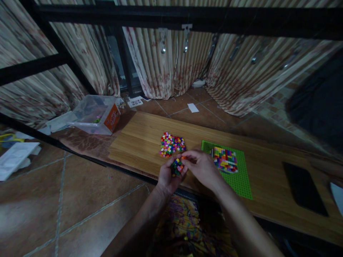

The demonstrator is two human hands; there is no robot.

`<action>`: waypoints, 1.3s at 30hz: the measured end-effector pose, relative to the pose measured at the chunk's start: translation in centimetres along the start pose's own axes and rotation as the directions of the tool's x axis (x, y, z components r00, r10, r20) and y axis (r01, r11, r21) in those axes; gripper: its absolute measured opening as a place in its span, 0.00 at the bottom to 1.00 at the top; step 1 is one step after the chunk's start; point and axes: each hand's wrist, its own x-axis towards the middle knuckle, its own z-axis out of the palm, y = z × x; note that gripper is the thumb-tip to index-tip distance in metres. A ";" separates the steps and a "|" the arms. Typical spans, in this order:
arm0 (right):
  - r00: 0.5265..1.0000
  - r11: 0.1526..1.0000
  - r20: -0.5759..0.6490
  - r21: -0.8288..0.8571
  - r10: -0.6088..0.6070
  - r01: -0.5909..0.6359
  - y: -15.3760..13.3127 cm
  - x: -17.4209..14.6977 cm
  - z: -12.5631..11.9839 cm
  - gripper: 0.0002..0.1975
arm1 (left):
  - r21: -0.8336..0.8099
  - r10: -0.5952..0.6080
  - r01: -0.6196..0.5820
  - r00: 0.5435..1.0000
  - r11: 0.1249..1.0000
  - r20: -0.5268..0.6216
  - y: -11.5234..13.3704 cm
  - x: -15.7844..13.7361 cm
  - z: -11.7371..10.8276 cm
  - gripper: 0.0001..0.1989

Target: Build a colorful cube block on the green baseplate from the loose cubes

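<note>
My left hand (167,176) is cupped, palm up, around several small toy bricks (177,167) in mixed colours. Just above that palm, my right hand (202,167) pinches an orange toy brick (183,157) between thumb and fingertips. Beyond both hands, a loose pile of colourful toy bricks (171,143) lies on the wooden board (139,132). To the right, a green studded baseplate (242,178) carries a block of multicoloured bricks (225,159) packed in rows. My right hand and forearm hide the baseplate's near left part.
A clear plastic bin (92,116) with an orange label stands left of the board, a few small pieces inside. A dark flat slab (304,188), perhaps a phone or tablet, lies at the board's right. Dark metal bars (187,16) cross the view before pleated curtains (166,64).
</note>
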 end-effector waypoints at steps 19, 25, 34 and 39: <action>0.987 0.778 -0.157 -0.620 0.007 -0.105 4.6 0.4 3.8 0.24 | -0.031 -0.007 0.008 0.999 0.999 0.037 2.5 -1.4 -1.4 0.07; 0.999 0.736 0.038 -0.675 -0.030 0.048 4.6 1.0 4.1 0.14 | 0.037 -0.001 0.000 1.000 0.999 0.004 2.4 -1.5 -1.4 0.08; 0.998 0.807 0.058 -0.586 -0.040 0.066 5.3 1.8 3.1 0.14 | 0.093 0.024 -0.016 0.996 0.996 -0.082 2.1 -0.8 -0.5 0.07; 0.992 0.914 -0.062 -0.399 -0.106 0.073 6.1 2.4 2.4 0.11 | 0.094 0.006 0.002 0.996 0.996 -0.087 1.8 -0.3 0.0 0.06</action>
